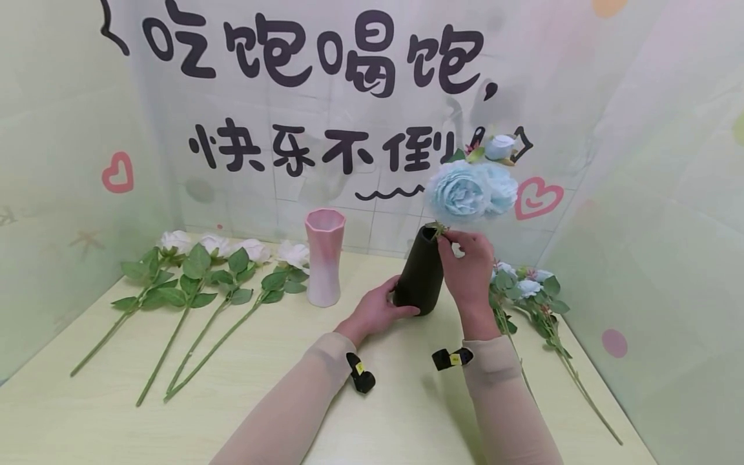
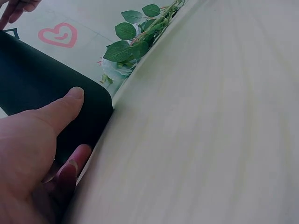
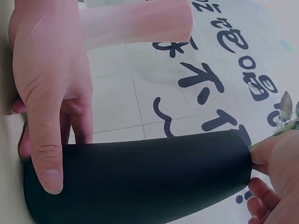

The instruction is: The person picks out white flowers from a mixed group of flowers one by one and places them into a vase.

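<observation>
We hold a blue flower [image 1: 462, 192], at upper right, to a black vase [image 1: 420, 274] right of centre.
Our left hand [image 1: 374, 310] curls thumb and fingers round the black vase, low down; our right hand [image 1: 471, 265] pinches the flower between thumb and fingers. A pink vase [image 1: 324, 265] stands mid-frame.

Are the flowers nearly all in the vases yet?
Not nearly. Looks done: the held blue flower's stem seems mostly inside the black vase, blooms just above its mouth. In hand: the right grip pinches that stem; the left grip holds the vase near its base. Probably left: more blue flowers lying at the right, and four white roses lying left of the pink vase.
</observation>
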Demonstrator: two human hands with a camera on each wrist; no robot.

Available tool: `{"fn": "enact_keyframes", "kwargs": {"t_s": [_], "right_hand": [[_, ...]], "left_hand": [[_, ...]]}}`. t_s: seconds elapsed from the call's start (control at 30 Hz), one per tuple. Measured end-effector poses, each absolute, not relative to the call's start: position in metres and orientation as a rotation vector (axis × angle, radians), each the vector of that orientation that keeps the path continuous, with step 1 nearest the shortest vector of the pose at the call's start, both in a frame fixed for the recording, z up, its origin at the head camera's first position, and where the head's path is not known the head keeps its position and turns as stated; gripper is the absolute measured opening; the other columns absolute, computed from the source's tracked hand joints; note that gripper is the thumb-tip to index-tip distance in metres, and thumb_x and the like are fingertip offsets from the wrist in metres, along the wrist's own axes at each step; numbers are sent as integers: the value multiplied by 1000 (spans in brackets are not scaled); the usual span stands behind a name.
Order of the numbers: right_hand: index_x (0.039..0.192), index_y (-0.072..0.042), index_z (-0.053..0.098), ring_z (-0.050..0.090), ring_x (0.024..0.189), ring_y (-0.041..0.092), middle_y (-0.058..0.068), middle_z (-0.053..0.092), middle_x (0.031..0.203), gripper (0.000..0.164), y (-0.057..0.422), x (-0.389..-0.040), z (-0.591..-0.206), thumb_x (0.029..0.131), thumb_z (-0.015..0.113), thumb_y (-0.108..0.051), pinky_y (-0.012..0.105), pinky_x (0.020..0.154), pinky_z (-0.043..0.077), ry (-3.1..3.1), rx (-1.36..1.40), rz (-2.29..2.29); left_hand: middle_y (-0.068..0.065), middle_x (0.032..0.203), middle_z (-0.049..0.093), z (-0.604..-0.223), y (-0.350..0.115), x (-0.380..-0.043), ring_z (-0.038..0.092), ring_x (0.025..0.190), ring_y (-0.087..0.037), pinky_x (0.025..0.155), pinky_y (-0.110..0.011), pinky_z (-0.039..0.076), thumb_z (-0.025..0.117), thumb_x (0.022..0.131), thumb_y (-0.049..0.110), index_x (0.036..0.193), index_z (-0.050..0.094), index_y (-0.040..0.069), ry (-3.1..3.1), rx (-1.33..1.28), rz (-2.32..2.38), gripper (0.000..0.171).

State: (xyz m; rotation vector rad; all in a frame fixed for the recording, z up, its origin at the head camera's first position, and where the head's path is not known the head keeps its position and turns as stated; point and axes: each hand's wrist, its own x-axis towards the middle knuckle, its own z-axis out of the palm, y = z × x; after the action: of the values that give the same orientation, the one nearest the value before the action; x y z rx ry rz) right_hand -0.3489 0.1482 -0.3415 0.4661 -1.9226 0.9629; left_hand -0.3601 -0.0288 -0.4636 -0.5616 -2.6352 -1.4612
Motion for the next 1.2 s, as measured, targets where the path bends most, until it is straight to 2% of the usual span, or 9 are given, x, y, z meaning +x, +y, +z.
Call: {"fn": "enact_keyframes", "kwargs": {"t_s": [0.13,0.2,0.33,0.4,0.6,0.77,1.03,1.2], "right_hand": [[84,-2,78,54,84,26,11,62,89,7,148,-349,-341,88,72,-4,40,70,46,-1914,469,981],[91,-1,75,57,85,24,11,63,92,6,148,-349,-341,89,71,-5,39,70,47,-1924,462,1006],[106,-4,64,57,87,21,6,63,98,17,147,-349,-340,91,70,-8,37,71,47,-1965,412,1125],[107,-6,61,56,85,22,6,61,98,18,146,-346,-339,91,70,-8,38,72,47,-1975,384,1189],[98,-3,67,57,85,23,9,61,98,8,146,-345,-338,91,66,-3,43,74,50,-1969,400,1165],[91,-1,74,57,84,27,9,65,92,9,147,-348,-338,88,65,0,41,73,49,-1950,509,1065],[92,-6,75,57,83,19,3,67,90,7,147,-349,-337,90,70,-10,40,71,48,-1914,629,1060],[95,-4,79,58,91,27,9,69,95,11,145,-348,-338,87,74,-11,51,83,43,-1904,654,948]], "left_hand": [[0,135,54,-463,-29,-360,48,119,-15,101,-44,41,81,80,47,149,41,25,-2635,-561,-1461,83],[0,134,55,-463,-29,-360,49,118,-15,101,-43,42,82,80,47,149,41,24,-2641,-557,-1453,83],[-1,134,55,-462,-29,-360,50,117,-15,100,-42,42,81,81,47,149,41,24,-2649,-556,-1438,82],[-1,134,55,-462,-28,-359,50,117,-15,100,-42,42,81,81,47,149,41,23,-2652,-556,-1436,82],[0,136,53,-460,-28,-358,48,119,-16,102,-42,41,81,81,47,149,41,23,-2663,-546,-1438,82],[-1,138,52,-461,-29,-359,46,122,-16,103,-42,40,81,82,46,149,40,23,-2668,-539,-1441,82],[-1,136,53,-461,-29,-359,49,119,-16,101,-42,42,80,82,47,149,41,23,-2655,-548,-1471,81],[-1,136,53,-462,-28,-360,51,115,-15,98,-40,44,80,83,46,149,41,23,-2657,-538,-1481,80]]}}
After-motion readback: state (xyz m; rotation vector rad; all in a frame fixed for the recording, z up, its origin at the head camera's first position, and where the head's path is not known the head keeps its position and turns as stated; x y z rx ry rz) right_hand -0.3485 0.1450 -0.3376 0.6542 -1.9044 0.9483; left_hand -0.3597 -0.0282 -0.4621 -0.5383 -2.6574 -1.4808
